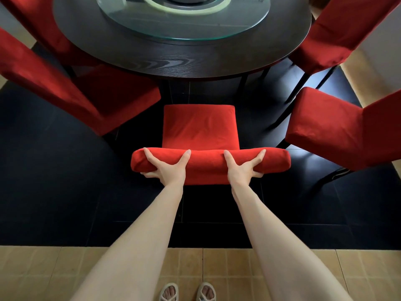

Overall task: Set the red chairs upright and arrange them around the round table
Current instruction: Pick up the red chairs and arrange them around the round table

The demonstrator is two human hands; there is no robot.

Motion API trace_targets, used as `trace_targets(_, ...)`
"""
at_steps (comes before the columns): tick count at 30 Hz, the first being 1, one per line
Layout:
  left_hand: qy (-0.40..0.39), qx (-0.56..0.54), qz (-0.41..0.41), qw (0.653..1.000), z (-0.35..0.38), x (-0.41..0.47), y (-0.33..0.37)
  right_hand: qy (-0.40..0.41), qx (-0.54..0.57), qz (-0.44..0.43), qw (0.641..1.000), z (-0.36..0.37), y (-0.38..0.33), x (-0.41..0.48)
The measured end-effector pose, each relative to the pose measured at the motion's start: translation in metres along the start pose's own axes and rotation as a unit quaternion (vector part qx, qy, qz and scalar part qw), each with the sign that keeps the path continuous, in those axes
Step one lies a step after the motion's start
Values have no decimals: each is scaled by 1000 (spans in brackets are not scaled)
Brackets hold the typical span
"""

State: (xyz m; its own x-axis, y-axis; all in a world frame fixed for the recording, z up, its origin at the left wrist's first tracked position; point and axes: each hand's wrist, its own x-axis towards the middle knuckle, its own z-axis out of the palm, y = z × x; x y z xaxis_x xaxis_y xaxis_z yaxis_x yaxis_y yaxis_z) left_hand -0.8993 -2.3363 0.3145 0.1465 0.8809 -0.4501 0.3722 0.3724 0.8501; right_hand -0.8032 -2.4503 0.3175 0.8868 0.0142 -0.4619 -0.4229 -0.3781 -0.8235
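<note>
A red chair (pixel 200 127) stands upright straight in front of me, its seat facing the dark round table (pixel 173 59). My left hand (pixel 167 168) and my right hand (pixel 245 168) both grip the top of its padded backrest, thumbs on the far side and fingers wrapped under the near side. A second red chair (pixel 71 90) stands upright at the left of the table, and another (pixel 32 16) behind it. At the right are two more red chairs, one near (pixel 338 124) and one farther back (pixel 338 33).
A glass turntable (pixel 182 20) lies on the table's middle. The table and chairs stand on black floor tiles (pixel 54 192). I stand on beige tiles (pixel 217 270), my sandalled feet at the bottom edge. Black chair legs (pixel 299 90) show at the right.
</note>
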Motion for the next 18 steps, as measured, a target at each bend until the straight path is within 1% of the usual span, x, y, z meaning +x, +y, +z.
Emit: trace_targets(18, 10, 9, 10, 1000, 35, 42, 24, -20, 6, -15, 1000, 24, -31, 47)
